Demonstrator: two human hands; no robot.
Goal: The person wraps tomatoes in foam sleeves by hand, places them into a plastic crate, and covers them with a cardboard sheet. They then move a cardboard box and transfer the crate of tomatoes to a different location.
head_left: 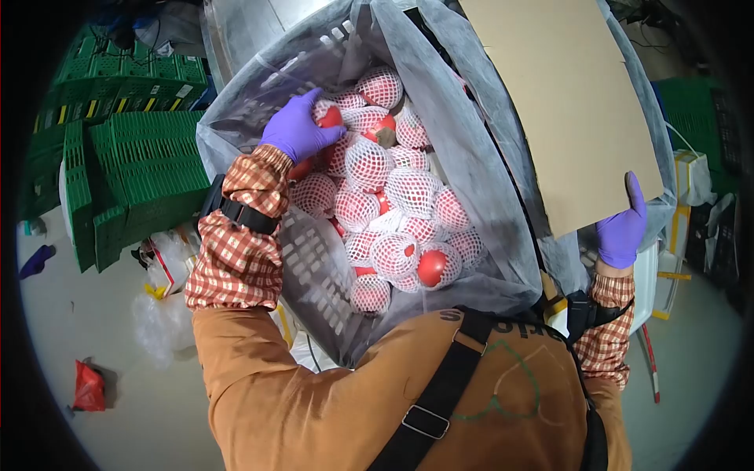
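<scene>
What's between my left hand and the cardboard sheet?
Between your left hand and the cardboard sheet lie several red fruits in white foam nets, then grey liner draped at the container's side. The head view shows this.

- The left hand point(301, 127), in a purple glove, curls its fingers around a red fruit point(331, 117) near the far left side of the lined crate point(314, 271).
- Many netted fruits point(369, 165) fill the middle of this crate, touching one another, red skin showing through white foam mesh.
- The right hand point(623, 229), also gloved in purple, is at the near right corner of a cardboard sheet point(573, 102), thumb up; its other fingers are hard to see.
- Green crates point(149, 165) stand at the left.
- A red bag point(89, 386) lies on the grey floor point(188, 408).
</scene>
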